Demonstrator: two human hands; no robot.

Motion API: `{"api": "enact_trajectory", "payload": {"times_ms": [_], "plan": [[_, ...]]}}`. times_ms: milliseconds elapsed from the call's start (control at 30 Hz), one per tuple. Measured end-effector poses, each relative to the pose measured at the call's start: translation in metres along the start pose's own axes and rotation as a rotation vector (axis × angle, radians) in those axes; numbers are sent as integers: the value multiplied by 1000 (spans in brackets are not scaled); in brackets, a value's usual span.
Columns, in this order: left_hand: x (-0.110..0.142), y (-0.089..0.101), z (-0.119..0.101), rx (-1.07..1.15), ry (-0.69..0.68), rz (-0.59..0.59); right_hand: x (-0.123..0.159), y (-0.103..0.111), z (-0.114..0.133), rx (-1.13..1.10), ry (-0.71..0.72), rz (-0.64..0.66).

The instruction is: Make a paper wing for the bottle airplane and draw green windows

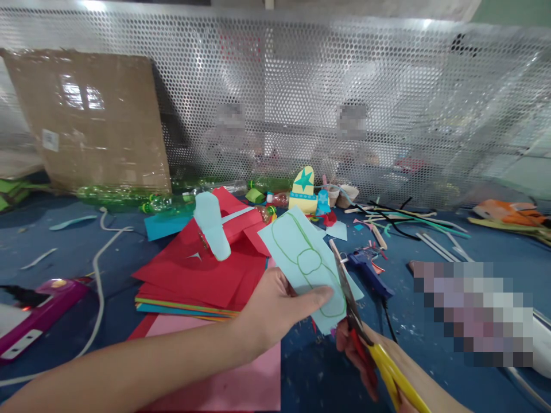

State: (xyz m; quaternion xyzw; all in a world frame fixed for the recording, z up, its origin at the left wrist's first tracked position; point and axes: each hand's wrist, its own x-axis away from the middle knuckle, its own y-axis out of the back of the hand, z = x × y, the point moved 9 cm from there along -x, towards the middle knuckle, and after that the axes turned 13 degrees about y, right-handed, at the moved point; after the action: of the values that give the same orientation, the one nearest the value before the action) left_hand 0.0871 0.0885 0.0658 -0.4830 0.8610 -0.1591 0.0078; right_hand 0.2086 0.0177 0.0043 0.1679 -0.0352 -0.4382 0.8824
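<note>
Nearest, my right hand (402, 358) is clenched on the yellow-and-red handles of the scissors (353, 312), blades angled up and away. My left hand (271, 312) grasps the light-blue paper (307, 272), thumb pressed on its lower part, fingers beneath. Bare blue table (307, 370) shows between the pink sheet (215, 367), to the left, and my right hand; the stack of red sheets (210, 278) crowds the space beyond my left wrist. The paper's right edge lies against the blades, with light-blue paper also showing on their other side; whether the blades are parted, I cannot tell. The green outline, a long loop with a circle, runs on both sides of my thumb. Just right of the blades lies a blue glue gun (370, 272), limiting room there. Farther off, a yellow cut-out (298, 182) with a star sits before the perforated metal screen (301, 86).
</note>
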Motion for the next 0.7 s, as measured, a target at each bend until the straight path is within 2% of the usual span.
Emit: {"api": "enact_trajectory", "payload": {"times_ms": [467,700], "plan": [[1,1,3,8,35,-22,-3,1,-1,-6,-20,6],[0,2,2,-9,31,-39,-9,0,4,-28,21,-11]]}}
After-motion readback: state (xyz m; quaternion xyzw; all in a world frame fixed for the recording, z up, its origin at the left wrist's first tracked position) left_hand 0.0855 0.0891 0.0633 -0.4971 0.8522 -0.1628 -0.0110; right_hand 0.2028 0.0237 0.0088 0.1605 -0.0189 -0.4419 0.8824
